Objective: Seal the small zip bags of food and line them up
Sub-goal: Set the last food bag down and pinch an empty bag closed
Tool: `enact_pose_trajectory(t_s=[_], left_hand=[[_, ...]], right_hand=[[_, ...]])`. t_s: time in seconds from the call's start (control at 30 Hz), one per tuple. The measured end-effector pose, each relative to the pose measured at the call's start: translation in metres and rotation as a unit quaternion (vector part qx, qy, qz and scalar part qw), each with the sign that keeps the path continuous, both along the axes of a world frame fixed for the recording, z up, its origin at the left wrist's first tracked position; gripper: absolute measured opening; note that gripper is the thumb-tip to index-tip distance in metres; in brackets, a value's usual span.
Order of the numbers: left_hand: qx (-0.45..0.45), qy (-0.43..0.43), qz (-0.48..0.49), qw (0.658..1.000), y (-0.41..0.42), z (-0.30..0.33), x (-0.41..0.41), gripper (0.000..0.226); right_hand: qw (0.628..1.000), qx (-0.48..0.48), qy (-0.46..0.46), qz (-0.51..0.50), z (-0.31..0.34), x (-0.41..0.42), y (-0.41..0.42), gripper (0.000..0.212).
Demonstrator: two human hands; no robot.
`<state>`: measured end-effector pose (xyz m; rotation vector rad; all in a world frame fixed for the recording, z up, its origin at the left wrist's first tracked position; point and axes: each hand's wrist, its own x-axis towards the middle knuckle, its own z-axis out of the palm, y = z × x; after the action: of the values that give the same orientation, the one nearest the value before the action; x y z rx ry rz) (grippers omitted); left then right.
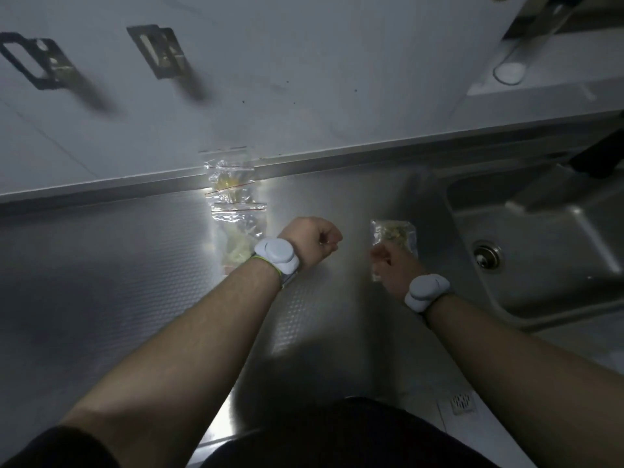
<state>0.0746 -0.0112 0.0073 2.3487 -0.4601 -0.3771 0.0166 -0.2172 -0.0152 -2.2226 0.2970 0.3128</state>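
Note:
Small clear zip bags with red seal lines lie in a row on the steel counter (135, 265), running away from me. One bag of yellowish food (230, 184) rests against the back wall, and a second bag (240, 221) lies nearer, partly hidden by my left wrist. My left hand (312, 238) hovers just right of this row, its fingers curled into a fist with nothing seen in it. My right hand (391, 266) pinches the lower part of another small bag of pale food (393, 233), held apart to the right near the sink.
A steel sink (540, 238) with a round drain (486, 256) lies directly right of my right hand. Two metal brackets (158, 50) hang on the white wall behind the counter. The scene is dim, with light falling on the bags.

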Motion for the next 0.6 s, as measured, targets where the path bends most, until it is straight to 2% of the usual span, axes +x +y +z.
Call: enact_pose_trajectory(t_s=[0.1, 0.2, 0.3, 0.43, 0.6], left_hand=[[0.002, 0.034, -0.017, 0.999, -0.027, -0.009, -0.005, 0.018], [0.011, 0.066, -0.037, 0.997, -0.055, -0.021, -0.011, 0.018], [0.037, 0.082, -0.067, 0.994, -0.072, -0.032, -0.016, 0.021], [0.045, 0.105, -0.080, 0.990, -0.088, -0.045, -0.021, 0.022], [0.052, 0.118, -0.084, 0.988, -0.095, -0.058, -0.023, 0.025]], right_hand=[[0.997, -0.079, -0.006, -0.016, -0.001, -0.006, -0.030, 0.028], [0.993, -0.112, -0.007, -0.027, -0.002, -0.014, -0.058, 0.030], [0.994, -0.102, 0.001, -0.025, -0.007, -0.017, -0.076, 0.025], [0.994, -0.085, 0.059, -0.017, -0.016, -0.012, -0.089, 0.027], [0.993, -0.013, 0.115, -0.017, -0.026, -0.011, -0.093, 0.029]])
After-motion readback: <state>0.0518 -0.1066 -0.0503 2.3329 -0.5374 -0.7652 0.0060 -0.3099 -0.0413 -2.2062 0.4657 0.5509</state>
